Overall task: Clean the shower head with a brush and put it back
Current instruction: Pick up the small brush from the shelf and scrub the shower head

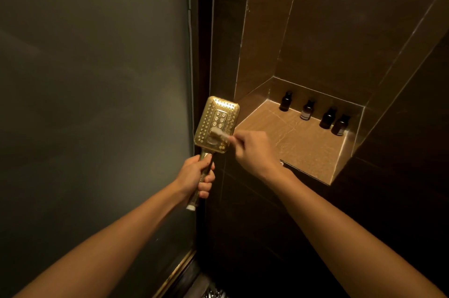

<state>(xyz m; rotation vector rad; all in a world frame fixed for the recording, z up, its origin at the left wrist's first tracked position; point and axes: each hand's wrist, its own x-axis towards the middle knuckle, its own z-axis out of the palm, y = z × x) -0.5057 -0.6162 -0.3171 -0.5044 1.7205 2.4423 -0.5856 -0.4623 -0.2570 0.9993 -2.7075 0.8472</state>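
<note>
Left hand [195, 176] grips the handle of the gold shower head [217, 123], its face rising above the fist; right hand [255, 151] pinches a brush [220, 134] against that face.

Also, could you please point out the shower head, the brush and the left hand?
shower head [220, 108], head view, on its upper nozzle face.
brush [216, 131], head view, on its white head.
left hand [193, 174], head view, on its back.

**Bare arms, bare hands**

The left hand [194, 173] and right hand [252, 151] are uncovered. Both forearms [109, 244] are bare from wrist to the picture's lower edge. The left thumbnail [208, 155] looks short and plain, though dim light blurs it.
</note>
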